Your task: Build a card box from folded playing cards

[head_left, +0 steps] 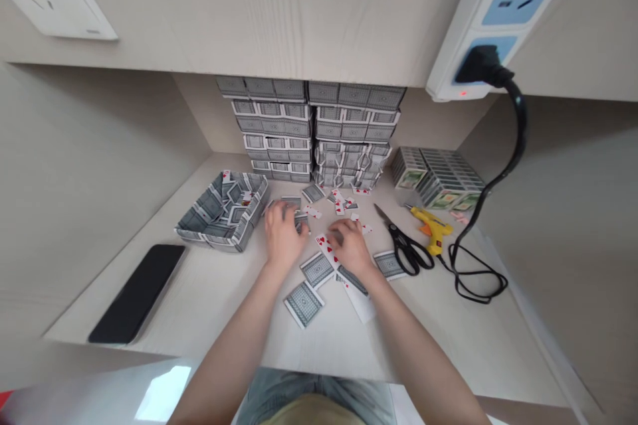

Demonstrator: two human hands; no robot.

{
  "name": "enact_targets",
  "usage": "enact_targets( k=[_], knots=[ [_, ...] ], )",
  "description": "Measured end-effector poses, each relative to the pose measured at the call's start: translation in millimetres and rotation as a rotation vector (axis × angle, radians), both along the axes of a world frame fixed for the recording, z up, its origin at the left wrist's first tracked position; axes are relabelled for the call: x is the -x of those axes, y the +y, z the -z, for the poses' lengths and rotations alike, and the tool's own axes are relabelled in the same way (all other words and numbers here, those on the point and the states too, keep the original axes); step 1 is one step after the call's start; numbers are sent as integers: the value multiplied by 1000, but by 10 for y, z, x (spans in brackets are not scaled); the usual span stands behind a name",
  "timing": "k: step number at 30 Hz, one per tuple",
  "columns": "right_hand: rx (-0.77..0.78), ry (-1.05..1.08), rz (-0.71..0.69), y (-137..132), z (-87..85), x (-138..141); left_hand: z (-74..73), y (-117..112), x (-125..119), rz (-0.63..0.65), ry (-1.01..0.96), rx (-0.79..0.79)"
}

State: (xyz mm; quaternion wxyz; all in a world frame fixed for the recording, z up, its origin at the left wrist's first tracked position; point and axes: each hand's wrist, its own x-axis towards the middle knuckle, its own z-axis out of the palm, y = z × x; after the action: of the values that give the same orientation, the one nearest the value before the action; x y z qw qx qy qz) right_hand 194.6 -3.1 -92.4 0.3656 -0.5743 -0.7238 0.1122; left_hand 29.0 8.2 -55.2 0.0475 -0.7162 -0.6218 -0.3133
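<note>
My left hand (pixel 285 232) rests low over the table with its fingers bent and apart, beside a grey-backed card piece (pixel 300 220). Its thumb comes close to that piece; a firm grip on it does not show. To the right, my right hand (pixel 351 247) is curved with thumb and fingers apart, over a playing card with red hearts (pixel 325 247) and touching or nearly touching it. A patterned card (pixel 318 270) and another patterned card (pixel 304 304) lie in front. Small cut card pieces (pixel 339 202) are scattered beyond the hands.
Left stands a card-woven box (pixel 239 239) holding folded cards, near a black phone (pixel 137 293). Stacked card-made boxes (pixel 312 126) stand at the back. Scissors (pixel 406 242), a yellow glue gun (pixel 432 227) with its cord and card packs (pixel 438 176) are right. A power strip (pixel 491 33) hangs above.
</note>
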Motion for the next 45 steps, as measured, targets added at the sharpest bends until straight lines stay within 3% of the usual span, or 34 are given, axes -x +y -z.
enact_targets(
  k=[5, 9, 13, 19, 21, 26, 29, 39, 45],
  knots=[
    [-27, 96, -3, 24, -14, -23, 3, 23, -147, 230, 160, 81],
    [-51, 178, 14, 22, -54, -47, 35, 66, -235, 284, 257, 109],
    [-64, 227, 35, 27, -84, -80, 64, 1, -281, 359, 267, 143],
    [-75, 348, 74, 42, -118, -120, -13, 3, -367, 591, 195, 161],
    [-79, 386, 96, 48, -120, -137, -26, 153, -413, 567, 173, 157],
    [-85, 441, 183, 76, -90, -207, 20, 654, -561, 369, 195, 163],
    [-56, 460, 209, 90, -65, -246, 55, 817, -640, 291, 240, 172],
    [7, 445, 170, 78, -74, -229, 16, 853, -625, 381, 373, 149],
    [21, 450, 160, 73, -70, -231, 31, 917, -596, 350, 377, 146]
  ],
)
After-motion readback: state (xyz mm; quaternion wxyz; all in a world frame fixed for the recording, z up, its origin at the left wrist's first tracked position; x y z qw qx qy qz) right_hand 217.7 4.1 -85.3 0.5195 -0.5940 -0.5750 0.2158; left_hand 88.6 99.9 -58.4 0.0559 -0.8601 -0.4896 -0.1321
